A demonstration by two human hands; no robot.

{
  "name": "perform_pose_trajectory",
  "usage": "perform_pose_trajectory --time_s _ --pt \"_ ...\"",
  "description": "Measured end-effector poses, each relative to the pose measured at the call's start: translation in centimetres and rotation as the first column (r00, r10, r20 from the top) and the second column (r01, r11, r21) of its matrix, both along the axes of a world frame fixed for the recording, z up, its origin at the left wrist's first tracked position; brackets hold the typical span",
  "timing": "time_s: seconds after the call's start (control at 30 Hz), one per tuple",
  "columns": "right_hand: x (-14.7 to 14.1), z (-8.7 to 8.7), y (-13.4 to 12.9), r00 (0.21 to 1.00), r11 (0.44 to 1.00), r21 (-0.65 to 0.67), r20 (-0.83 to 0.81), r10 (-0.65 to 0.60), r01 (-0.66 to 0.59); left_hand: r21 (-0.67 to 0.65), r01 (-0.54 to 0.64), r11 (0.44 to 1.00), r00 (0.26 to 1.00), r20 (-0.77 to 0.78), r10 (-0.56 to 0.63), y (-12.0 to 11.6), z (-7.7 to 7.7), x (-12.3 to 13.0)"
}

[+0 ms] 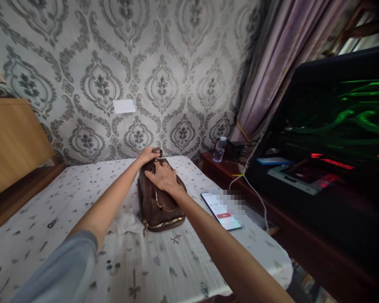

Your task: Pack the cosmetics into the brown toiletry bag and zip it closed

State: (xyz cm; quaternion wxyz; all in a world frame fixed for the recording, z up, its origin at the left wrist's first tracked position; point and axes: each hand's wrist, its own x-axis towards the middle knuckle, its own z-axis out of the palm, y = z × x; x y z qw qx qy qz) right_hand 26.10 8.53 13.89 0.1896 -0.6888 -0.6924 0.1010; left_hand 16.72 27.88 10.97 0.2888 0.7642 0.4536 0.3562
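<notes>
A brown leather bag with gold zippers lies on the patterned white sheet, its zipped end toward me. At its far end my left hand is closed around the bag by the dark handle loop; its fingertips are partly hidden. My right hand rests on top of the bag, palm down with its fingers spread. Part of the bag's upper side is covered by that hand and forearm.
Right of the bag lies a phone with a lit screen. Beyond the bed edge stand a clear bottle, a white cable and a dark computer case with green light. A wooden headboard-like panel borders the left.
</notes>
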Motion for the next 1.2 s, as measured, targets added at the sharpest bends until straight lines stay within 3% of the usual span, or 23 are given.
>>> perform_pose_trajectory --time_s 0.27,0.67,1.2 --pt "0.0 0.0 -0.1 1.0 1.0 0.002 -0.016 -0.002 0.002 0.054 -0.097 0.994 0.959 -0.262 0.108 -0.3 1.5 -3.7" --pt "0.0 0.0 0.0 1.0 1.0 -0.006 -0.001 0.021 -0.021 0.236 -0.24 0.942 0.845 -0.427 0.322 -2.0 1.9 -3.5" --pt "0.0 -0.1 -0.1 1.0 1.0 0.007 0.012 0.017 -0.017 0.169 -0.196 0.966 0.857 -0.449 0.253 -4.0 2.7 -3.4"
